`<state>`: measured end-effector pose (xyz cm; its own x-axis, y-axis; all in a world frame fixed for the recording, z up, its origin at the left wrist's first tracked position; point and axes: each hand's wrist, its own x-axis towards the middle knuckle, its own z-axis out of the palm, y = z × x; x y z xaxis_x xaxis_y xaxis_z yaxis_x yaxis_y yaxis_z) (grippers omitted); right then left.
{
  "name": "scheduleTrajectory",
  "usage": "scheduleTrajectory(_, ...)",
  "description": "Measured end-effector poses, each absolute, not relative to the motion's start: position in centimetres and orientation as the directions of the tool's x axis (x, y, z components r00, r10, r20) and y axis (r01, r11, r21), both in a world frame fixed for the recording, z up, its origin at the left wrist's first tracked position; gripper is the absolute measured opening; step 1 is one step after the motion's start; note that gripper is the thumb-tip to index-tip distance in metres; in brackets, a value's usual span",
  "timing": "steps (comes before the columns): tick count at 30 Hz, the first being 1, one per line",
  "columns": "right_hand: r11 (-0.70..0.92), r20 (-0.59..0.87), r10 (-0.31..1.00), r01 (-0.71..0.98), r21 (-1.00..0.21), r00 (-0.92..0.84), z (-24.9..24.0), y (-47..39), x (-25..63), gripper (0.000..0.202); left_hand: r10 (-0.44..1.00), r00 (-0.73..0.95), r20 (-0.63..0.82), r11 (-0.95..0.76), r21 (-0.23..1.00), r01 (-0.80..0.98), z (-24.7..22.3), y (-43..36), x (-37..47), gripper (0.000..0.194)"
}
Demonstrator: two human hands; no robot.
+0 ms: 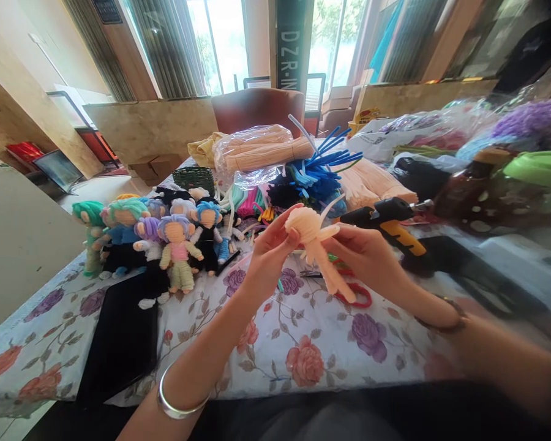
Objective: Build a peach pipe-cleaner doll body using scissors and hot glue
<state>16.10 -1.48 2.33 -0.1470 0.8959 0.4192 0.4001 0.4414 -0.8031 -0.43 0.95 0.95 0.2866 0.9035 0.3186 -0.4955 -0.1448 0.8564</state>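
Observation:
A peach-coloured doll (316,250) of fuzzy chenille stems is held up over the table, tilted, with its legs pointing down to the right. My left hand (272,254) pinches its round head between thumb and fingers. Closed on the doll's side near an outstretched arm is my right hand (370,254), its fingertips partly hidden. A pale loose stem (331,205) sticks up behind the doll. Below it on the tablecloth lie red-handled scissors (362,298), partly covered by the doll and my right hand.
Several finished dolls (181,251) with coloured hair stand at the left, by a flat black device (123,337). Bundled peach stems (266,153) and blue stems (319,171) lie at the back. A black and yellow glue gun (395,220) is at right, near a green-lidded jar (537,168).

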Motion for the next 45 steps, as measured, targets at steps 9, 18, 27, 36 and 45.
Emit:
scheduleTrajectory(9, 0.611, 0.584, 0.777, 0.501, -0.613, -0.234, 2.2, -1.5, 16.3, 0.021, 0.883, 0.355, 0.308, -0.103, 0.864, -0.493, 0.8, 1.0, -0.6, 0.038)
scheduleTrajectory(18, 0.698, 0.771, 0.573, 0.659, -0.281, -0.279, 2.0, -2.1, 16.1, 0.017, 0.885, 0.369, 0.285, -0.069, 0.863, -0.501, 0.8, 1.1, -0.4, 0.035)
scheduleTrajectory(27, 0.548, 0.570, 0.801, 0.604, -0.578, -0.182, 2.6, -2.2, 16.3, 0.029, 0.896, 0.369, 0.246, -0.019, 0.853, -0.521, 0.4, 1.4, -0.6, 0.039)
scheduleTrajectory(36, 0.473, 0.371, 0.877, 0.417, -0.776, -0.304, 2.0, -1.1, 16.7, 0.034, 0.890, 0.402, 0.217, 0.029, 0.851, -0.524, 0.7, 1.3, -0.5, 0.042)
scheduleTrajectory(45, 0.386, 0.272, 0.886, 0.269, -0.882, -0.376, 2.9, -1.0, 16.7, 0.030, 0.881, 0.434, 0.188, 0.077, 0.848, -0.525, 0.7, 1.5, -0.6, 0.043)
